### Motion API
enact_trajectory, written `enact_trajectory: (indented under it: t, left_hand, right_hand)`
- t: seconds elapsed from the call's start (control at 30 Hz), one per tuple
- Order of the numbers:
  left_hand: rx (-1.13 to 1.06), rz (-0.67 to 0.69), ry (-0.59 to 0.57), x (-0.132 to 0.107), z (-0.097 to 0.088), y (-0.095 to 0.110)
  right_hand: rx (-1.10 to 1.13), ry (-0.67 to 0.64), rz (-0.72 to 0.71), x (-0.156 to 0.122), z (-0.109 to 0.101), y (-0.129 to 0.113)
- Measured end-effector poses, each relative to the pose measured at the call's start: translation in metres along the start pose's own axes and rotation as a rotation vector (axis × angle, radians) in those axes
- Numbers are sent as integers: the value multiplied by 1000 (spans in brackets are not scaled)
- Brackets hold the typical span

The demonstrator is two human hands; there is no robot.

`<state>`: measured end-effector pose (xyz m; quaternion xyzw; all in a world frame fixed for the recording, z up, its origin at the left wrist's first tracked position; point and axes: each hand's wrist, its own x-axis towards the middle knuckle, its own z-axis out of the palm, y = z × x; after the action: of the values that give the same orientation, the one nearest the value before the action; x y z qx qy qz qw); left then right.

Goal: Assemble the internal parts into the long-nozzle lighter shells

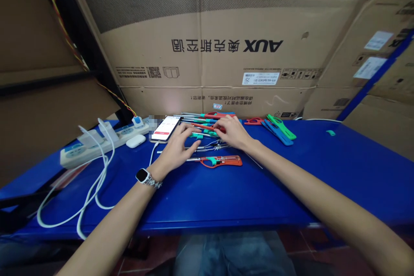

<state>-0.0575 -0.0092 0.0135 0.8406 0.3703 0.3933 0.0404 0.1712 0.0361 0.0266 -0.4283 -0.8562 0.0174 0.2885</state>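
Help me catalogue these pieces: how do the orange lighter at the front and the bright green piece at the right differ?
Colour: the orange lighter has a teal trigger, while the green piece looks green throughout.
Parts: the lighter has a metal tube; the green piece shows none.
Pose: the lighter lies nearly crosswise, the green piece slantwise beside blue pieces.
Both lie on the blue table.

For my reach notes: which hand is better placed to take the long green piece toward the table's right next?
Probably the right hand: it is nearer the long green piece, though it is at a red piece. The left hand is farther away, beside the phone.
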Motion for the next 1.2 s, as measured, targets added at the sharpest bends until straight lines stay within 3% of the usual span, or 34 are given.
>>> enact_trajectory:
  t: [0.1, 0.23, 0.43, 0.6, 0.83, 1.2]
  left_hand:
    - [15, 90, 95, 1, -4, 6]
    - [-15, 178, -59, 1, -7, 6]
    - [-32, 175, -179, 1, -13, -1]
    - [-137, 18, -283, 0, -17, 1]
    - [-159, -160, -382, 1, -19, 1]
    - [-94, -206, -553, -4, -18, -2]
  right_hand:
    - [360, 28, 84, -16, -10, -3]
    - [700, -60, 184, -41, -18, -2]
    - [927, -197, 282, -57, -17, 4]
    - [826, -164, 273, -62, -16, -1]
    - [544, -157, 128, -75, -21, -14]
    - [259, -216, 2, -73, -7, -7]
